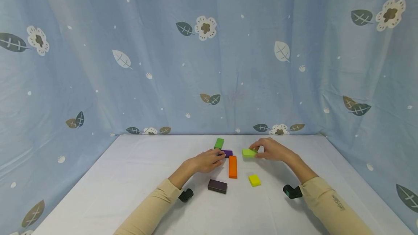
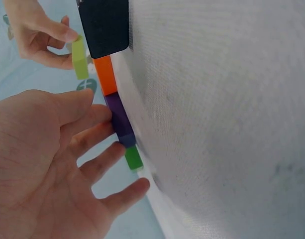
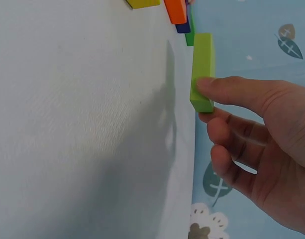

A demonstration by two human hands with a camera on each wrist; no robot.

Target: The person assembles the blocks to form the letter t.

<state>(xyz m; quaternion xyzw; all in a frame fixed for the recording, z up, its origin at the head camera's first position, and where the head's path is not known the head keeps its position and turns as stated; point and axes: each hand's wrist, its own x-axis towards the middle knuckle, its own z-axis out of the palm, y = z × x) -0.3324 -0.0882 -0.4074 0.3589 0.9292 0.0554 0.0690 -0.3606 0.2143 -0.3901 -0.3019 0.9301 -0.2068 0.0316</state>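
Note:
A lime green block (image 1: 249, 153) is pinched between the thumb and fingers of my right hand (image 1: 272, 149), held a little above the table in the right wrist view. My left hand (image 1: 205, 161) touches the purple block (image 1: 227, 153) with its fingertips. Its fingers (image 2: 100, 164) are loosely spread, and the thumb stays off the block. Behind the purple block is a green block (image 1: 219, 143), and in front of it an orange block (image 1: 233, 167) lies lengthwise toward me. These three form a stepped line on the table.
Nearer to me, a dark brown block (image 1: 217, 186) and a short yellow block (image 1: 254, 180) lie apart on the white tabletop (image 1: 130, 177). A blue patterned curtain (image 1: 235, 71) hangs behind the table and along both sides.

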